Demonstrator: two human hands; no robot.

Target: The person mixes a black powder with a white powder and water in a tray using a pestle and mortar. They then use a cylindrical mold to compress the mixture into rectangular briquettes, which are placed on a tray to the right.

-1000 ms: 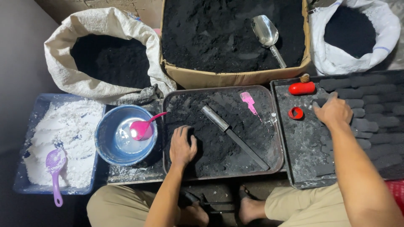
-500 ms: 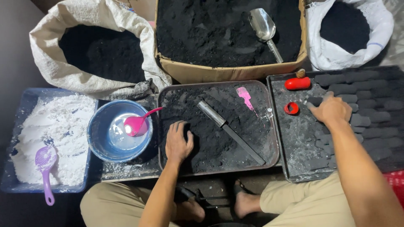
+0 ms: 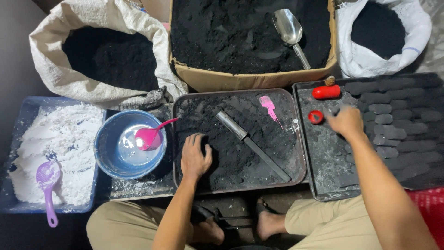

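Pressing into the black powder in the middle tray [image 3: 185, 180], my left hand [image 3: 195, 157] lies loosely curled at seven o'clock; I'd gather evenly. Right hand [image 3: 344, 121], blurred, grip unclear, hovers by the red ring [image 3: 316, 116].

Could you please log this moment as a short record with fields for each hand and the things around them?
left hand: palm down on black powder in the middle tray
right hand: over the right tray, beside the red ring
knife: flat in the middle tray
blue bowl: holds pink spoon
metal scoop: in the cardboard box
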